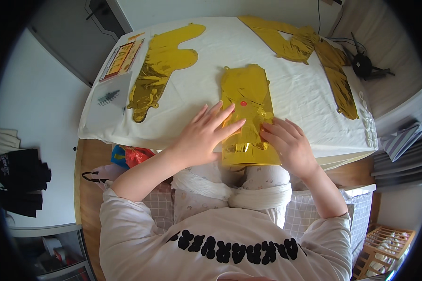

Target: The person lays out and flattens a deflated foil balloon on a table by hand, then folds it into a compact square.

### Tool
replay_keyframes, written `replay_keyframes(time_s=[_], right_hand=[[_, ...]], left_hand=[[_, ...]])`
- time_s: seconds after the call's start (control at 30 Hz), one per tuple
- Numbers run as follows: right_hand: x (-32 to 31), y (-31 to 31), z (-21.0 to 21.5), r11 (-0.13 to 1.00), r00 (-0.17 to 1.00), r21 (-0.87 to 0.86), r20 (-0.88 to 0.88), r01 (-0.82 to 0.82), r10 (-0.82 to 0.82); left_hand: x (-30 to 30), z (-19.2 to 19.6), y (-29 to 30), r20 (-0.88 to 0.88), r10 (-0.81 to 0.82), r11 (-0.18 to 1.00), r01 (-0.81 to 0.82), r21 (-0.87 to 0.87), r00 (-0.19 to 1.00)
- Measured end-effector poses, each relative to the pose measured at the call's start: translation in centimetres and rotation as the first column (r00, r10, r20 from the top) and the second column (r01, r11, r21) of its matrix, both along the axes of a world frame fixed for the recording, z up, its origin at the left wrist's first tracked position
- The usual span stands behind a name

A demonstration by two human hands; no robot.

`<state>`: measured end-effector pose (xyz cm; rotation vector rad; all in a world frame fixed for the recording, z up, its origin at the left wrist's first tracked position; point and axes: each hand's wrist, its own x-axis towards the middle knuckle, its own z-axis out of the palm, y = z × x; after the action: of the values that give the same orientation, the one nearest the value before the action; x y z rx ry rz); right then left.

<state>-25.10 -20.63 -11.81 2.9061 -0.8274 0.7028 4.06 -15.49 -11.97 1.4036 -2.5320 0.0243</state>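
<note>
A flat, uninflated gold foil balloon lies in front of me, its near end hanging over the table's front edge. It has small tabs on its rim and a red round spot on its surface. My left hand is open, fingers spread, with the fingertips resting on the foil's left side. At the right side of the foil, my right hand has its fingers bent and pinching a crumpled bit of it near the edge. The thumb of that hand is mostly hidden.
More flat gold foil balloons lie at the back left and along the right of the white-covered table. A printed sheet and a clear bag lie at the left. Several white loops line the right edge. White yarn lies across my lap.
</note>
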Motion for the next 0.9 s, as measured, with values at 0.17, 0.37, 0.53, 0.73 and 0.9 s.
replay_keyframes(time_s=[0.17, 0.37, 0.53, 0.73, 0.9], right_hand=[[0.0, -0.7, 0.5, 0.999, 0.999, 0.048, -0.045, -0.021, 0.023], [0.2, -1.0, 1.0, 0.999, 0.996, 0.038, -0.087, -0.031, 0.034], [0.2, -1.6, 1.2, 0.991, 0.993, 0.102, -0.075, -0.081, 0.089], [0.0, -2.3, 1.2, 0.990, 0.989, 0.063, -0.075, -0.126, 0.130], [-0.1, -3.0, 0.7, 0.982, 0.992, 0.143, 0.050, -0.121, 0.115]], left_hand=[[0.0, -0.2, -0.5, 0.050, -0.042, 0.999, 0.041, 0.020, 0.998], [0.2, -0.3, -0.5, 0.061, -0.056, 0.998, 0.057, -0.006, 0.997], [0.2, -0.4, -0.6, 0.070, -0.064, 0.997, 0.066, -0.032, 0.996], [0.1, -0.6, -0.6, 0.056, -0.067, 0.996, 0.070, -0.052, 0.996], [0.4, -0.3, -1.1, 0.074, -0.072, 0.993, 0.078, -0.084, 0.995]])
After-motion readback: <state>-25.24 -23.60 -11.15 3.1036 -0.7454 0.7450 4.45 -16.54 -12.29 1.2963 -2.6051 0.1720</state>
